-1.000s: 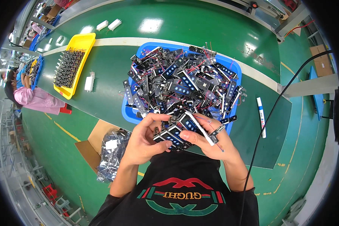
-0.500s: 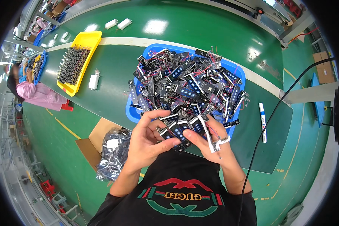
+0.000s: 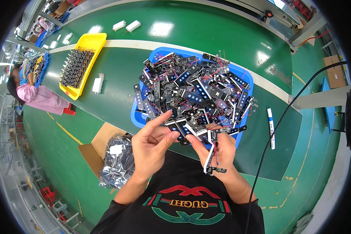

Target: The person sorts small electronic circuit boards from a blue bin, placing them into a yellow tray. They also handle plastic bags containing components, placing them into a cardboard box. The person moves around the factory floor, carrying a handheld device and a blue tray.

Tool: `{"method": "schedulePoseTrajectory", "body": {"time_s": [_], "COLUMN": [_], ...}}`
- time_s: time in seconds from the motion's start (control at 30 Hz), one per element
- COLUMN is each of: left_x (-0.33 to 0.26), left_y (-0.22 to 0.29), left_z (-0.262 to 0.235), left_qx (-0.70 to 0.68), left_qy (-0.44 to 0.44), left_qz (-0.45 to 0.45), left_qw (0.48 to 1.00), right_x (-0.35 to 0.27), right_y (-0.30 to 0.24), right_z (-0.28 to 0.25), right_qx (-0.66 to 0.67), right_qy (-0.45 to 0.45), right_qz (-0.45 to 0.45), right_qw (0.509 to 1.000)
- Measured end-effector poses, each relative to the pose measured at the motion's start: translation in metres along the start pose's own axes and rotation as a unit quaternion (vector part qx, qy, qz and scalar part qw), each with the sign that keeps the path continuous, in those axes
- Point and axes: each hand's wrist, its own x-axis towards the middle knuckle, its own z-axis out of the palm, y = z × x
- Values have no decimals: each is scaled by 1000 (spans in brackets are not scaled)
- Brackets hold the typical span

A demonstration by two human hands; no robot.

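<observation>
Small black circuit boards (image 3: 182,130) with white strips are bunched between my two hands, just over the near edge of a blue tray (image 3: 133,117). My left hand (image 3: 149,145) grips their left side with its thumb and bent index finger. My right hand (image 3: 221,153) holds the other side, its thumb against the boards. From the right hand hangs another circuit board (image 3: 218,170), with a white strip and thin red wires. A heap of similar circuit boards (image 3: 195,87) fills the tray. How many boards each hand holds is hidden by fingers and overlap.
A yellow tray (image 3: 99,46) of dark upright parts stands left on the green table (image 3: 121,78). White parts (image 3: 98,84) lie near it and at the back. A marker (image 3: 271,128) and black cable (image 3: 266,150) are right. An open carton (image 3: 90,156) with plastic bags stands below left; a co-worker (image 3: 39,97) sits left.
The bunch of boards has been turned and shifted slightly left and up. A board with a white strip now hangs lower from my right hand. My left hand has moved slightly left.
</observation>
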Motion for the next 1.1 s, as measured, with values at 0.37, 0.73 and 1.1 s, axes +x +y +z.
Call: {"method": "schedulePoseTrajectory", "body": {"time_s": [0.37,0.73,1.1], "left_x": [11,15,25], "left_y": [7,11,15], "left_z": [-5,3,8], "left_qx": [-153,-206,-237], "left_qy": [-50,-40,42], "left_qz": [-20,-56,-27], "left_qw": [987,976,970], "right_x": [22,17,33], "right_y": [-13,-16,-21], "right_z": [-8,2,10], "right_qx": [449,491,285], "right_qy": [-53,-93,-125], "right_qz": [296,323,275], "right_qw": [842,804,910]}}
